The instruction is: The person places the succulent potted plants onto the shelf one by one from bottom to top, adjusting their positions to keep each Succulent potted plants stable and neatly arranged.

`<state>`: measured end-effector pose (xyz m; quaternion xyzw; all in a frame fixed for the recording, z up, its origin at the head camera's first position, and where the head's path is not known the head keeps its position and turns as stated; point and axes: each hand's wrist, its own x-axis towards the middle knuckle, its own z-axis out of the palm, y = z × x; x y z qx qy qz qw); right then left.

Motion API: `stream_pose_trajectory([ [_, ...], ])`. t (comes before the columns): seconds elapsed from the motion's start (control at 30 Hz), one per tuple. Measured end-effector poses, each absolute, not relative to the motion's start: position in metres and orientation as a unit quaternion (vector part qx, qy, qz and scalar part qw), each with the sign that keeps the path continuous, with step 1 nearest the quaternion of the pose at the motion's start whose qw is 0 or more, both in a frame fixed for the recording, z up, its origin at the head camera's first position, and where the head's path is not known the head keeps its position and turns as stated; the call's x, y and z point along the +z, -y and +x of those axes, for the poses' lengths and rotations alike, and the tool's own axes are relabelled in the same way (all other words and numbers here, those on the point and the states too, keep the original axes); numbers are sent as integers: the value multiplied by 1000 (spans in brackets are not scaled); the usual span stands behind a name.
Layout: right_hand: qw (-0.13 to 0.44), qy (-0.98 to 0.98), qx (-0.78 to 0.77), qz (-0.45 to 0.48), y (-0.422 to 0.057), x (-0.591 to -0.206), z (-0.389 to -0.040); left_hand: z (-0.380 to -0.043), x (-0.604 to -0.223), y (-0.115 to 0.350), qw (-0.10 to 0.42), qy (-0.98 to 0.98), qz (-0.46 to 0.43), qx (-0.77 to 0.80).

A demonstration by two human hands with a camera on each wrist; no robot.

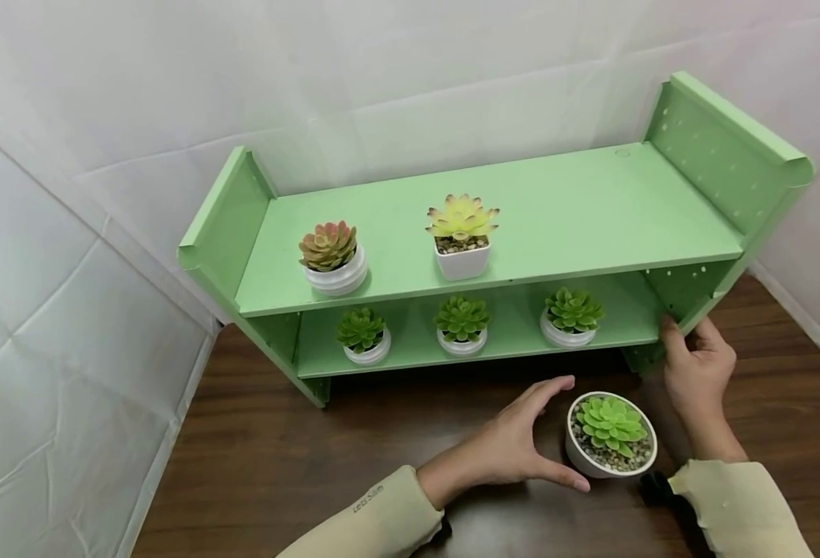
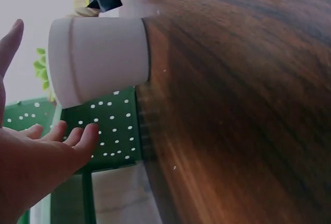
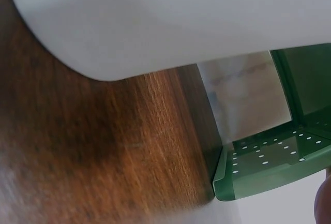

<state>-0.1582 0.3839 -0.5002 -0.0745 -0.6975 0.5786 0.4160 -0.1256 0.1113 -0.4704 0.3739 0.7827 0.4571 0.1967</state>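
Note:
In the head view my left hand [image 1: 501, 448] is spread at the left of a potted succulent [image 1: 614, 426], its thumb and fingers apart. The plant has bright green leaves over pebbles in a round white pot [image 2: 103, 58] standing on the table. My right hand [image 1: 700, 370] grips the front edge of the green shelf's right side panel [image 1: 727, 271], thumb on the inner side, by the lower board. In the right wrist view the white pot [image 3: 155, 22] fills the top, and part of a finger [image 3: 324, 200] shows at the panel's edge.
The two-tier green shelf [image 1: 556, 209] stands on the dark wooden table [image 1: 256, 434]. On its upper board are a reddish succulent [image 1: 333, 260] and a yellow-green one [image 1: 462, 232]. The lower board [image 1: 410, 353] bears three small green succulents in white pots. White sheeting [image 1: 382, 77] hangs behind.

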Motion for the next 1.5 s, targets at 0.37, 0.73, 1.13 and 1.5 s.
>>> stream_pose_trajectory([
  [0.37,398,719,566,-62,-370,-483,-148,-127,-484,-125,217,-784,363,455],
  [0.73,409,721,556,-62,-368,-478,-144,-124,-488,-139,237,-778,359,457],
  [1.13,411,715,563,-61,-368,-476,-144,-124,-502,-152,231,-769,338,492],
  [1.5,411,699,581,-71,-382,-503,-158,-122,-503,-145,206,-785,335,478],
])
